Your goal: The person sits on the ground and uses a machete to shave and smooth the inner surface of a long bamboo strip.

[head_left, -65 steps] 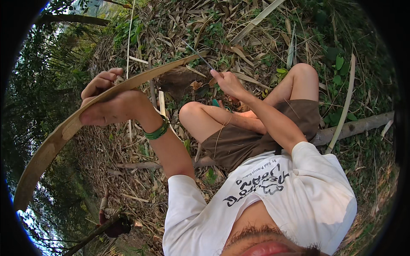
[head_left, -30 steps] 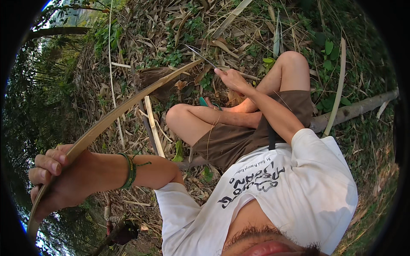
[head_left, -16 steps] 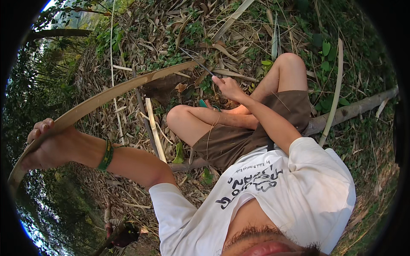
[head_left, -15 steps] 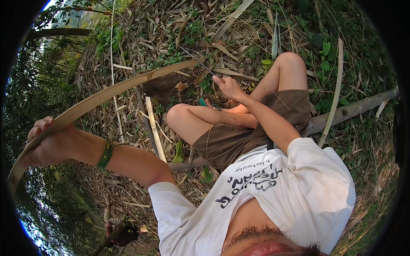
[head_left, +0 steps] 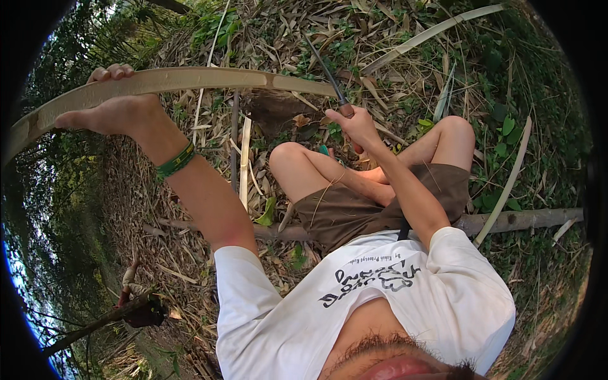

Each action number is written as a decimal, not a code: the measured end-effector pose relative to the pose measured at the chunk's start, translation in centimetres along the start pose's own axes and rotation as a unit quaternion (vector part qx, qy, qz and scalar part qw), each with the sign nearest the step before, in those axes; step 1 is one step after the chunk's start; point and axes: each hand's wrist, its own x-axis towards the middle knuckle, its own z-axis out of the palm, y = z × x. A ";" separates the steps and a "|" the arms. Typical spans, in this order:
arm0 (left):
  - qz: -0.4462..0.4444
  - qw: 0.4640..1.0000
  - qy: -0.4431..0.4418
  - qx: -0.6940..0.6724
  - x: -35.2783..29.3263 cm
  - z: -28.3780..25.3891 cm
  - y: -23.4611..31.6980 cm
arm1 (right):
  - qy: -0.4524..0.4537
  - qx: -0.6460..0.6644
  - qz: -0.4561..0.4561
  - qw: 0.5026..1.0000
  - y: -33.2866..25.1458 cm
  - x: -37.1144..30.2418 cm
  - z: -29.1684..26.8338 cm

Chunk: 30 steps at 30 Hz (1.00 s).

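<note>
My left hand (head_left: 120,114) is wrapped around a long, pale split-bamboo strip (head_left: 209,77), fingers over its far edge and thumb along the near side. The strip arcs from the left rim of the view toward the middle. In my right hand (head_left: 358,128) is a long-bladed knife (head_left: 325,68) with a wooden handle, its dark blade pointing away from me. The strip's right end meets the blade just above the handle; whether the edge bites into it I cannot tell. Under that end sits a dark brown wood block (head_left: 273,113).
A log (head_left: 506,220) runs crosswise behind my folded legs. More bamboo strips lie about: one (head_left: 437,35) at the far right, one (head_left: 506,180) leaning on the log, one (head_left: 245,161) left of my knee. Dry leaves cover the ground. A dark bundle (head_left: 149,311) lies lower left.
My left hand has moved forward and slightly right with the bamboo strip, which now lies more level across the view. The knife blade points more steeply away from me. The whole view has shifted a little.
</note>
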 end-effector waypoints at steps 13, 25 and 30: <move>0.083 0.976 -0.199 -0.033 -7.1 14.5 3.9 | 0.109 0.205 -0.300 0.925 -15.0 2.2 2.6; -0.229 0.951 -0.203 -0.039 -17.9 0.5 -6.3 | 0.023 0.451 -0.353 0.820 -25.2 -0.7 -8.9; -0.373 0.903 -0.108 -0.182 -23.3 -2.5 -9.6 | -0.043 0.548 -0.329 0.768 -25.2 -0.3 -8.9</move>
